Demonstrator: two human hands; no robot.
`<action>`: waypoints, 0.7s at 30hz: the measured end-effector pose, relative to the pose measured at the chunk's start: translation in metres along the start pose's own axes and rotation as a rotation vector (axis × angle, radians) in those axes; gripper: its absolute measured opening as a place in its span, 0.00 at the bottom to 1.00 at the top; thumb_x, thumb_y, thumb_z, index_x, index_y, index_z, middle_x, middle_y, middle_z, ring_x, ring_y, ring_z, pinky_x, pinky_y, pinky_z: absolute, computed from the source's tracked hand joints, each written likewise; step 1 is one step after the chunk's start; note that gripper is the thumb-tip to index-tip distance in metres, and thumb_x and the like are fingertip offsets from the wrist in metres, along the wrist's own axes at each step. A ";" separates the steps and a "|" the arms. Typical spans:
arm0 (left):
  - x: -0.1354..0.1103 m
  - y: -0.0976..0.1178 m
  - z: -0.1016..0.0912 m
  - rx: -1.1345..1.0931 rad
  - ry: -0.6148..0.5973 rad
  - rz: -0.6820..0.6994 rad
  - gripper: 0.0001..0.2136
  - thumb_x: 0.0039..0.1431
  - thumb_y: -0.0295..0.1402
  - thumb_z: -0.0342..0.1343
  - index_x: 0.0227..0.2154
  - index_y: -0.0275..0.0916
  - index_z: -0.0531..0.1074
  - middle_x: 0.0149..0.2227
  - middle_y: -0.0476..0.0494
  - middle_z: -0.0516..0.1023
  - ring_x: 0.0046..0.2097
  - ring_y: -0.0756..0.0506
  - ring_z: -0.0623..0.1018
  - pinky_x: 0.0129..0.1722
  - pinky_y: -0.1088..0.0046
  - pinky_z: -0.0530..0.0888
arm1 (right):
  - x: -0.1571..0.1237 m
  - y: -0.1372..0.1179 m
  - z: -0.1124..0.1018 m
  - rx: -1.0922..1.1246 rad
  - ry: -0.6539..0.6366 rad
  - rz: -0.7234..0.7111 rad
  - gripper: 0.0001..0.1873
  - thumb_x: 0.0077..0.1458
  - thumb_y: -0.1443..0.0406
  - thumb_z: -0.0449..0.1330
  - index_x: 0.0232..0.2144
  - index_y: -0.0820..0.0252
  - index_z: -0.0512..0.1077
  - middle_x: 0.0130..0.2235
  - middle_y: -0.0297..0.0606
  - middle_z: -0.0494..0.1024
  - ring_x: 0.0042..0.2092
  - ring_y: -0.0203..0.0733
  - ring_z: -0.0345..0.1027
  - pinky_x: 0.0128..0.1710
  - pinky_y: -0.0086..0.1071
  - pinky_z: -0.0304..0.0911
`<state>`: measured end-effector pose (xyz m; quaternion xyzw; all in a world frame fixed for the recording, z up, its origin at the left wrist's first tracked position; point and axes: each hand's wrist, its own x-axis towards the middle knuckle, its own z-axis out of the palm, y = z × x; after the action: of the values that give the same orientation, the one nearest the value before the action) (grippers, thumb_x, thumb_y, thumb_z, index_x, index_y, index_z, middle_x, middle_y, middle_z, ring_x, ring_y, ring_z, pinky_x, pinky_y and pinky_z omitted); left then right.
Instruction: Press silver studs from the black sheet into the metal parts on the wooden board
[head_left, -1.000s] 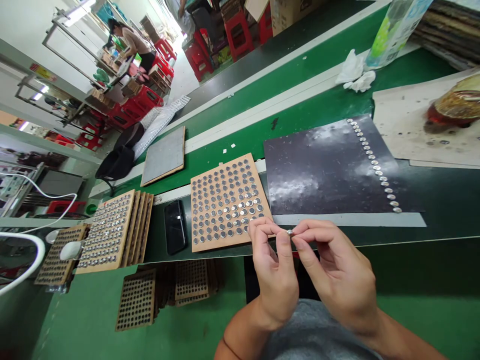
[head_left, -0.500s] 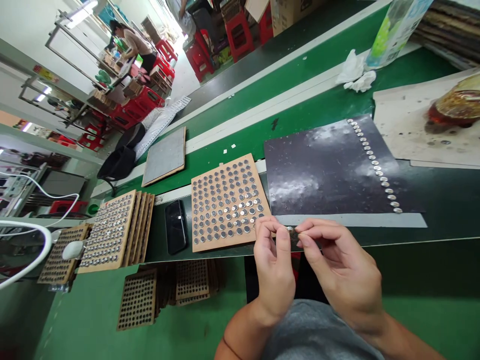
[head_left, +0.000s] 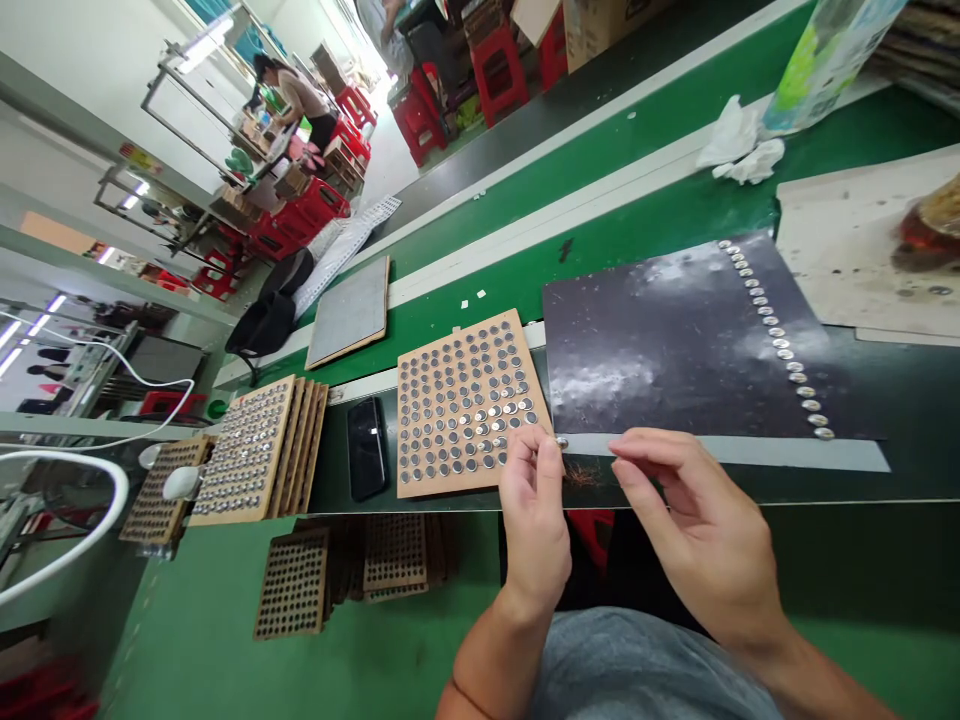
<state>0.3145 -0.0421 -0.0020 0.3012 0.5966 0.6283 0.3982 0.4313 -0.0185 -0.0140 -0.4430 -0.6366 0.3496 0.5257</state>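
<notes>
Workbench (head_left: 637,225): green surface with white strips, running diagonally across the view, dark band along its near edge.

Dark sheet (head_left: 660,345), glossy, lying flat, right of centre. Pale grey strip (head_left: 750,452) runs along its near edge.

Stack of brown boards (head_left: 274,480), at left, standing close together and tilted; front face carries rows of shiny metal pieces.

Brown disc board (head_left: 431,485), just left of the dark sheet. Rows of dark, metal-rimmed discs cover it; a cluster toward the lower right has bright pieces on top.

Right hand (head_left: 694,530): in front of the grey strip, well apart from the left. Thumb and forefinger bent toward each other, narrow gap at the tips; other fingers curled.

Left hand (head_left: 534,505): overlaps the lower right corner of the disc board in view; contact with it cannot be told. Thumb and forefinger pinched on one small piece.

Grey-faced panel (head_left: 349,312), flat, beyond the stack.

Black phone (head_left: 367,450), between stack and disc board.

Fine reddish strands (head_left: 583,473), on the dark band between the hands.

Row of silvery pieces (head_left: 776,335), down the sheet's right side.

Small metal piece (head_left: 561,442), at the left fingertips, its shape too small to read.
</notes>
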 end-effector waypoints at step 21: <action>-0.018 0.002 0.016 0.110 0.015 0.097 0.16 0.69 0.47 0.51 0.30 0.41 0.67 0.34 0.48 0.64 0.39 0.48 0.67 0.45 0.73 0.68 | -0.004 -0.010 0.014 0.169 0.018 0.083 0.04 0.63 0.69 0.60 0.37 0.55 0.73 0.36 0.33 0.78 0.36 0.35 0.75 0.37 0.27 0.74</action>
<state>0.3365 -0.0492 0.0031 0.3464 0.6179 0.6156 0.3455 0.4154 -0.0257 -0.0090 -0.4262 -0.5812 0.4192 0.5521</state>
